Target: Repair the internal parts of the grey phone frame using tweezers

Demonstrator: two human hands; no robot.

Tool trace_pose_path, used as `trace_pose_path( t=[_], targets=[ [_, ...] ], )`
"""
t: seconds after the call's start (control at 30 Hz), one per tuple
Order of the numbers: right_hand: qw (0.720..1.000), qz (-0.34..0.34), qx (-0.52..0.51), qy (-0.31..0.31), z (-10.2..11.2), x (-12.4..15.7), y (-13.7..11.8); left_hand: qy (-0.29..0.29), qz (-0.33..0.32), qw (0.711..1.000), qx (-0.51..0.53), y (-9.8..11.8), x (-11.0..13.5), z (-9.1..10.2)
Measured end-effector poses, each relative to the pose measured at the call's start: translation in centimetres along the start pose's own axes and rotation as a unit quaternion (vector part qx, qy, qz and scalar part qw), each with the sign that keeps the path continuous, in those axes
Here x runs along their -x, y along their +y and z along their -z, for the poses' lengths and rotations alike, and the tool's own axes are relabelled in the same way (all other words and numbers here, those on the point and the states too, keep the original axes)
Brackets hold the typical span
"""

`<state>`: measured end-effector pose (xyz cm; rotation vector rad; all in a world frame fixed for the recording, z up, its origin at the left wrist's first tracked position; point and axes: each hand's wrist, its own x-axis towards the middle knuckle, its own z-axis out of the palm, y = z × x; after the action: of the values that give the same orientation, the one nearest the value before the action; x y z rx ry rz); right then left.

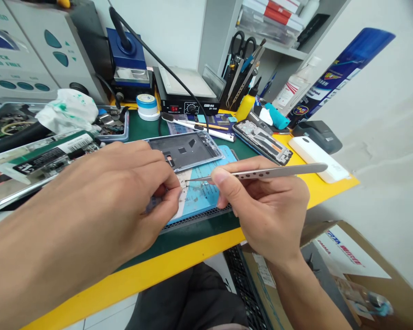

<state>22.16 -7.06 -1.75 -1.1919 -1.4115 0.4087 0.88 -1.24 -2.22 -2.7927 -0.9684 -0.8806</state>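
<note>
My right hand (268, 206) grips metal tweezers (278, 171) with a row of holes, their fine tips pointing left. Those tips reach just above a light blue pad (204, 195) with a white, speckled part. Close by on the left, my left hand (124, 192) is closed with thumb and fingertips pinched together. Whatever is between them is hidden behind the hand. Behind both hands, a grey phone frame (192, 153) lies partly over the pad.
An opened phone (265, 140) and a white case-like object (318, 158) lie to the right. A soldering station (37, 50) stands back left, with a parts tray (112, 123) before it. A tool holder (237, 82) and a blue spray can (340, 75) stand behind.
</note>
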Motion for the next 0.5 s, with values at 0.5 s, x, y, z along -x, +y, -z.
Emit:
trace_pose_path(
  t=[0.5],
  targets=[
    [0.994, -0.035, -0.105, 0.005, 0.29, -0.24, -0.03, -0.033, -0.001, 0.999, -0.010, 0.17, -0.62, 0.54]
  ],
)
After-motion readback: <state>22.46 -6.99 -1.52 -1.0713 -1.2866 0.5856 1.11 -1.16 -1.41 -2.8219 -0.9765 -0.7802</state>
